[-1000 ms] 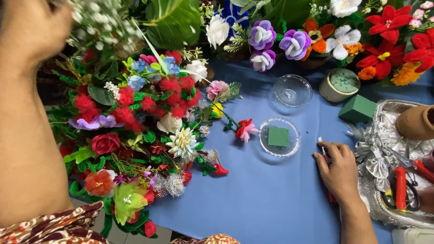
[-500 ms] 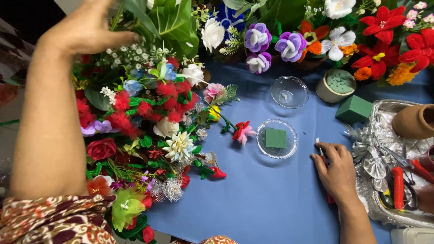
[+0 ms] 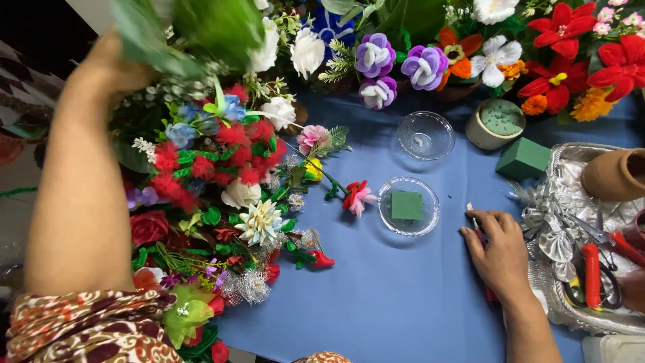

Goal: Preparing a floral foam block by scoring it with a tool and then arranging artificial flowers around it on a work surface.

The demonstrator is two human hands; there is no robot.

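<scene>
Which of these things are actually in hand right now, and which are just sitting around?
In hand:
left hand, grip on a blurred green leafy stem
right hand, resting on a small red-handled tool
pile of artificial flowers

Lying about:
dish with green foam block
empty glass dish
loose foam block
clay pot
scissors

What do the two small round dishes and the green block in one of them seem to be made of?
Both dishes, the empty one and the filled one, look like clear glass or plastic: the blue cloth shows through, rims glint. The green block looks like matte floral foam.
</scene>
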